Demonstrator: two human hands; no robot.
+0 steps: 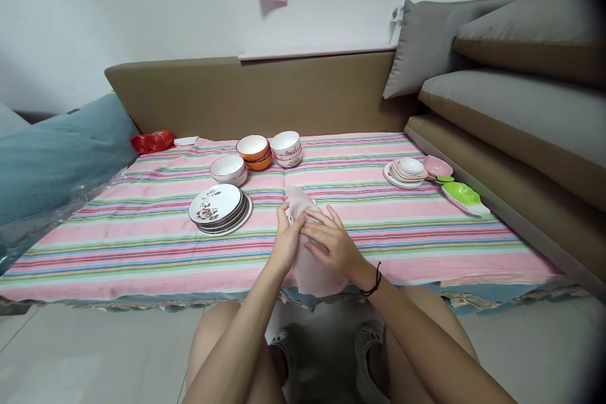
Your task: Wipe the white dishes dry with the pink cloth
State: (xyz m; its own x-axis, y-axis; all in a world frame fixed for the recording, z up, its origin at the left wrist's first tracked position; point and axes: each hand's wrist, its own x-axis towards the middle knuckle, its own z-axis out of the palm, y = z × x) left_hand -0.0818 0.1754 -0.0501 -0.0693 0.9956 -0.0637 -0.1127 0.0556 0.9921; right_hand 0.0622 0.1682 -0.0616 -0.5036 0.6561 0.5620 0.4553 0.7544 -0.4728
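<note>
Both hands are at a thin, pale pinkish-white cloth (316,274) above the front edge of the striped bed cover. My left hand (286,238) grips its left side, with thumb and fingers closed on it. From the right, my right hand (335,241) presses the cloth with bent, partly spread fingers. Small white edges show near the fingertips, but whether something lies inside the cloth I cannot tell. To the left of my hands is a stack of flower-patterned plates (215,204). Behind it stand white bowls (228,167), orange bowls (253,148) and red-patterned white bowls (286,144).
At the right are small stacked dishes (406,170), a pink bowl (438,166) and a green leaf-shaped dish (464,196). Grey-brown cushions (516,98) border the right side. A red plastic bundle (154,141) lies at the back left beside a blue cushion (66,151).
</note>
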